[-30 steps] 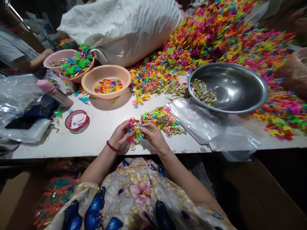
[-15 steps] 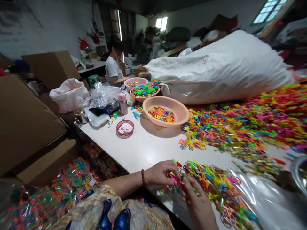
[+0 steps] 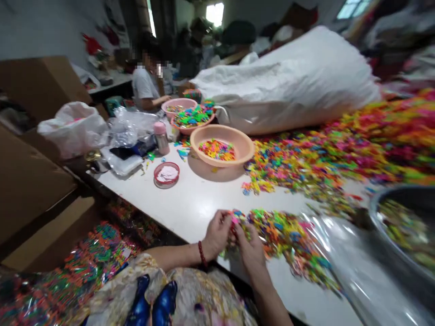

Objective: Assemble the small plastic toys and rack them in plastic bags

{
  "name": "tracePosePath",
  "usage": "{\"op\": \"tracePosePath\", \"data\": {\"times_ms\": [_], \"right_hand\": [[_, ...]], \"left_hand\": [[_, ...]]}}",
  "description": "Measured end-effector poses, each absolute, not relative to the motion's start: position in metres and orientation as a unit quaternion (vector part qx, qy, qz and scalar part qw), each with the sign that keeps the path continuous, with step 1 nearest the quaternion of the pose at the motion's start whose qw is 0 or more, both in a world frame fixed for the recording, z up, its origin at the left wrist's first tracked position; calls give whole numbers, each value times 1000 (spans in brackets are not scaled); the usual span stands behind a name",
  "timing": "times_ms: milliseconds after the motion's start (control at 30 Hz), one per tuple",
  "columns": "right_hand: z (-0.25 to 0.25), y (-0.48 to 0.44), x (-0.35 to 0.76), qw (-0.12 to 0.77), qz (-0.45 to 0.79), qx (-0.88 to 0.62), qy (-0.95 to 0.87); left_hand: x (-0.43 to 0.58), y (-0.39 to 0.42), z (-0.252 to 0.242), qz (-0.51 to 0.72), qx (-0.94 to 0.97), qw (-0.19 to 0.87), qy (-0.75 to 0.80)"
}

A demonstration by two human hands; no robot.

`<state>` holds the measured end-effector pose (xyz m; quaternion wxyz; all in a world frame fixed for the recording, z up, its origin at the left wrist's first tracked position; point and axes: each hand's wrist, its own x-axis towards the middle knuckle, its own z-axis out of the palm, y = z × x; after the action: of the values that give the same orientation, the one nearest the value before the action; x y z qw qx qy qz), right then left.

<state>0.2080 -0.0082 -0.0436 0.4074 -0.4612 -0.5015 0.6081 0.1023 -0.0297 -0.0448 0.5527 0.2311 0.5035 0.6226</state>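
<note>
My left hand [image 3: 216, 232], with a red bead bracelet [image 3: 202, 254] at the wrist, is closed at the table's near edge. Between its fingertips and those of my right hand [image 3: 250, 248] are small pink and red plastic pieces [image 3: 234, 221]; their exact shape is blurred and partly covered by the fingers. My right hand is closed too, its fingertips pinched against the same pieces. Just beyond and to the right of both hands lies a loose pile of multicoloured plastic pieces [image 3: 278, 231]. A clear plastic sheet or bag [image 3: 356, 258] lies right of that pile.
A peach basin [image 3: 244, 156] holds colourful pieces; a small red basket [image 3: 166, 183] holds white slips. A pink-lidded bottle [image 3: 161, 140] stands behind. A large white sack [image 3: 288, 86] and a heap [image 3: 340, 149] fill the back right. A dark basin [image 3: 375, 213] is at right. A co-worker [image 3: 146, 86] sits far left.
The view has turned slightly right and down, bringing more of the dark basin in. My hands have drawn closer together, fingertips raised around the pink and red pieces.
</note>
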Motion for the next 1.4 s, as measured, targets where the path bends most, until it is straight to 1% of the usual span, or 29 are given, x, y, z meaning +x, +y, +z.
{"op": "tracePosePath", "data": {"times_ms": [67,167,233,300,367,500,633,967,1200,1400], "right_hand": [[-43,-13,205,385,592,-472,-527],[-46,-13,209,389,509,-480,-599],[-48,-12,216,401,459,-497,-618],[-49,-12,223,402,435,-512,-622],[-47,-13,228,382,436,-513,-633],[-43,-15,230,359,437,-481,-670],[-44,-15,230,377,424,-483,-667],[-44,-18,232,409,428,-458,-662],[-48,-18,234,432,402,-447,-672],[-49,-19,235,439,409,-436,-671]], "left_hand": [[98,-30,-43,627,214,527,532],[87,-24,-44,647,229,501,528],[82,-21,-45,640,228,521,516],[81,-20,-46,623,230,554,503],[82,-21,-46,609,235,577,491],[86,-24,-45,602,252,582,486],[88,-25,-41,595,270,584,482],[87,-24,-41,589,305,549,508],[88,-25,-45,574,313,562,506],[87,-25,-52,556,326,561,520]]}}
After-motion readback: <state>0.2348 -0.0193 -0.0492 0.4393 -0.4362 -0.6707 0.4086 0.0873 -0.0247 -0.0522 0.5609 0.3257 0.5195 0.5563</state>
